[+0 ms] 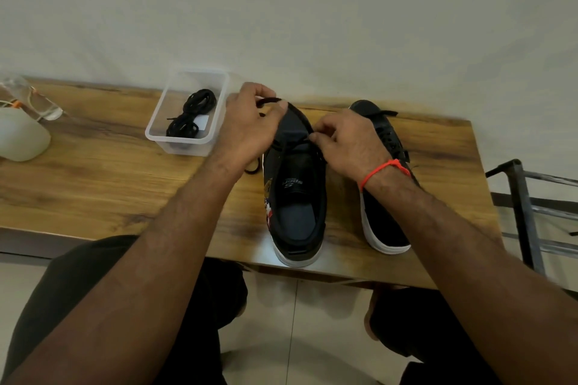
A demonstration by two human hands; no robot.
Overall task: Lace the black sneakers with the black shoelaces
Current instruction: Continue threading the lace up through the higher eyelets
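A grained wooden surface (103, 178) stands against a plain pale wall, tiled floor below. Near its front edge a black sneaker (297, 194) sits, toe hidden by the hands. The left hand (250, 125) pinches a black shoelace (271, 100); the right hand (347, 141) pinches it at the eyelets. A second sneaker (383, 222) lies beside it; spare laces (191, 116) coil in a clear plastic tub (181, 144) at the far edge.
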